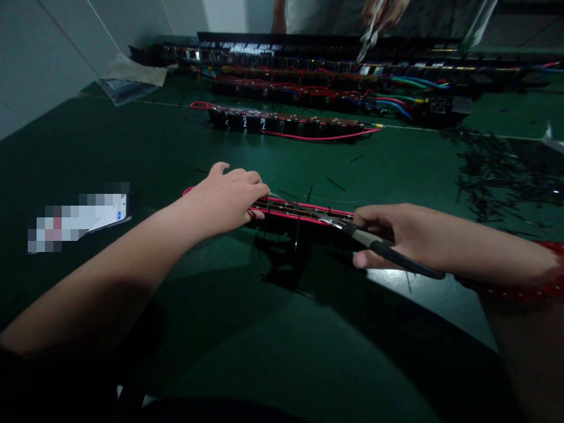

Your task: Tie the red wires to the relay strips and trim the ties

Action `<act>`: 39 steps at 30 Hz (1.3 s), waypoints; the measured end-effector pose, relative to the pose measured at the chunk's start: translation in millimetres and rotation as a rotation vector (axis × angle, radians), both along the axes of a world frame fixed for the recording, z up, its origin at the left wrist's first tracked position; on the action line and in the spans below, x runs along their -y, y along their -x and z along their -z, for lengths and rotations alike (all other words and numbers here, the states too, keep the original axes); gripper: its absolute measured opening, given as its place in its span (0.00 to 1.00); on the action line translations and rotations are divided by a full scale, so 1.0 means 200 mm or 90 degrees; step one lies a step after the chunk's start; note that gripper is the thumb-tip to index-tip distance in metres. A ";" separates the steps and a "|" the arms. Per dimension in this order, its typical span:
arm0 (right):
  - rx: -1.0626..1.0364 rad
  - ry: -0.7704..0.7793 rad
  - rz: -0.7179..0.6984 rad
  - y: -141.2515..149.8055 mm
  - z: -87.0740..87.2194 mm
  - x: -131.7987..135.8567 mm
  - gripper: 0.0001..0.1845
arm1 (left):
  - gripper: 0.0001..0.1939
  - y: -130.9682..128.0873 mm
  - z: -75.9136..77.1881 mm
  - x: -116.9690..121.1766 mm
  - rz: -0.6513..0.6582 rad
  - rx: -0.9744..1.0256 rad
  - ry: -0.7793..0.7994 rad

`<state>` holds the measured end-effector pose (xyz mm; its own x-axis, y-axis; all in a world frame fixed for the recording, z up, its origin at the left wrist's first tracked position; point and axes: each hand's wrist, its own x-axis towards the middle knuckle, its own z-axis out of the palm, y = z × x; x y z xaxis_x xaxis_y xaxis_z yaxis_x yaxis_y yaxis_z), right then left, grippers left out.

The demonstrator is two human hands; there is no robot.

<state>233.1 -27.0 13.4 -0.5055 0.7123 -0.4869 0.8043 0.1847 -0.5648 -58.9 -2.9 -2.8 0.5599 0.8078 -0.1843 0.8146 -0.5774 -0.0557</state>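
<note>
A long black strip of components with red wires lies across the green table in front of me. My left hand rests palm down on its left end, fingers curled over it and holding it. My right hand grips a pair of cutters with dark handles. The metal tips of the cutters reach left over the strip, close to a black cable tie that hangs off its near side.
More wired strips lie in rows further back. Another person's hands work with a tool at the far edge. A phone lies at my left. Cut black tie ends litter the right side.
</note>
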 end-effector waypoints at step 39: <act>0.054 0.135 0.058 0.10 0.02 0.00 0.33 | 0.27 -0.01 0.01 -0.03 0.016 0.081 -0.002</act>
